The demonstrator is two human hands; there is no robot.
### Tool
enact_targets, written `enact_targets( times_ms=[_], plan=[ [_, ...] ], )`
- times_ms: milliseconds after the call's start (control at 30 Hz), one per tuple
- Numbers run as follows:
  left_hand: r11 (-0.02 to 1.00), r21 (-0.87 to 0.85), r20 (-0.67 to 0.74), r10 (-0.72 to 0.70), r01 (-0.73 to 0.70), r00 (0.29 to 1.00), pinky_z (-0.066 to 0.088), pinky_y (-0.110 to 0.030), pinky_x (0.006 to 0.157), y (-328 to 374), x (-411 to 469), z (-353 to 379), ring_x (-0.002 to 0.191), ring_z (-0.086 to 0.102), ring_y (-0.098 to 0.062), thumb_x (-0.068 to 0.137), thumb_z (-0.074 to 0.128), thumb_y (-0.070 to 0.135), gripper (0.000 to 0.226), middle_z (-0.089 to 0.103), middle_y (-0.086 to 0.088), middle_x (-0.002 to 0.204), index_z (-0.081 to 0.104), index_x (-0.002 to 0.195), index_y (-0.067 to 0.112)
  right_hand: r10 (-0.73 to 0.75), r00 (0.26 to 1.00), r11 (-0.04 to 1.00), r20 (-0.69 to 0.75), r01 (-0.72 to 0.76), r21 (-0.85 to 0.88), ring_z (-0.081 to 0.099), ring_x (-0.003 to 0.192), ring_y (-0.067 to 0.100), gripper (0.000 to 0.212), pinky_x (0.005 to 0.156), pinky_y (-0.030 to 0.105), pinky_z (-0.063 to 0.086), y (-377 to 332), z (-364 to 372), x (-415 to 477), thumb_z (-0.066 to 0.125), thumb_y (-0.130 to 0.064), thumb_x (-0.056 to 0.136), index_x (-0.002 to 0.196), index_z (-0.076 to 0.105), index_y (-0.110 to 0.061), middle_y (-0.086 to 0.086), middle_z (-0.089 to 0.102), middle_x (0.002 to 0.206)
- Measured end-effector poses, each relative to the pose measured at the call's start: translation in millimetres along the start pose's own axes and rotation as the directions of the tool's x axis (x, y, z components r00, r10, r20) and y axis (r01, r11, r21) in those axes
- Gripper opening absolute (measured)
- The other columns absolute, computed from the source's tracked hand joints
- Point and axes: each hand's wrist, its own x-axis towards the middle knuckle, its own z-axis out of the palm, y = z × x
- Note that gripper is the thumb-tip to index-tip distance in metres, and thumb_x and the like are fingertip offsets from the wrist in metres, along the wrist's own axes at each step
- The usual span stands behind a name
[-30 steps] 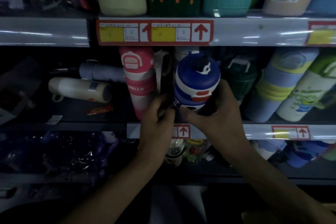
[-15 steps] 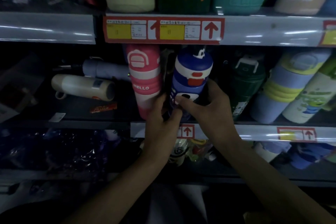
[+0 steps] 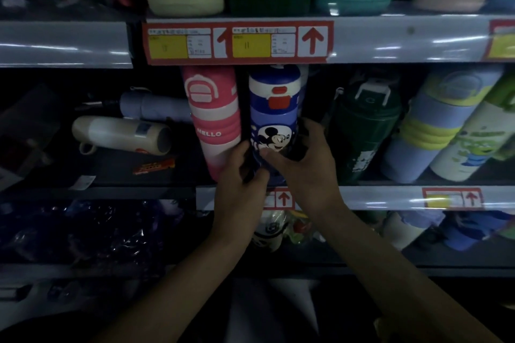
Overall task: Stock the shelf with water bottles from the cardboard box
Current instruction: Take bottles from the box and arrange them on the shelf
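The blue bottle (image 3: 274,108) with the cartoon mouse stands upright on the middle shelf (image 3: 390,196), its cap reaching up to the price strip (image 3: 239,42) of the shelf above. It sits between the pink bottle (image 3: 213,114), which it touches or nearly touches, and the dark green bottle (image 3: 365,131), from which a narrow gap parts it.

Both hands hold it low down. The left hand (image 3: 241,175) curls round the bottom left of the body. The right hand (image 3: 306,170) wraps its fingers (image 3: 309,131) round the right side, with the thumb laid across the front just under the printed picture. How the left fingertips lie behind the bottle, I cannot tell.

The bottle looks like hard, smooth plastic with a snap lid, and is probably empty, so light and stiff rather than fragile. The glossy wall may slip in a loose grip, and a tall, narrow, light bottle tips easily. A hold round the lower body, as here, seems best for seating the base flat, while the red lid catch is better left alone. Knocking over the tilted neighbours is the main risk
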Motion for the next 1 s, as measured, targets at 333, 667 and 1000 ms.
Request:
enact_targets(
  times_ms=[333, 667, 1000],
  plan=[
    [0.992, 0.038, -0.034, -0.122, 0.123, 0.992, 0.048, -0.023, 0.094, 1.5, -1.7, 3.3, 0.103, 0.06, 0.008, 0.094, 0.057, 0.002, 0.05, 0.061, 0.03, 0.105, 0.057, 0.109, 0.049, 0.096, 0.995, 0.986, -0.018, -0.098, -0.133, 0.066, 0.099, 0.002, 0.054, 0.075, 0.002, 0.048, 17.2, 1.5, -11.2, 0.086, -0.023, 0.082, 0.129, 0.06, -0.018, -0.01, 0.071, 0.112],
    [0.983, 0.088, -0.01, -0.164, 0.164, 0.986, 0.049, -0.031, 0.1, 7.9, -0.5, 0.2, 0.098, 0.059, 0.012, 0.093, 0.058, 0.002, 0.059, 0.064, 0.034, 0.093, 0.055, 0.092, 0.061, 0.078, 0.995, 0.976, -0.057, -0.088, -0.199, 0.059, 0.096, 0.003, 0.05, 0.072, 0.004, 0.043, 10.9, 1.4, -13.8, 0.082, -0.023, 0.086, 0.13, 0.059, -0.016, -0.007, 0.069, 0.113],
    [0.977, 0.082, 0.049, -0.202, 0.198, 0.978, 0.046, -0.031, 0.098, 13.5, -5.3, 2.7, 0.099, 0.057, 0.012, 0.092, 0.057, 0.004, 0.058, 0.058, 0.036, 0.099, 0.054, 0.102, 0.061, 0.074, 0.993, 0.968, -0.091, -0.094, -0.233, 0.063, 0.098, 0.01, 0.049, 0.079, 0.02, 0.048, 8.9, -2.7, -16.3, 0.081, -0.023, 0.087, 0.13, 0.059, -0.014, 0.0, 0.071, 0.116]
  ],
)
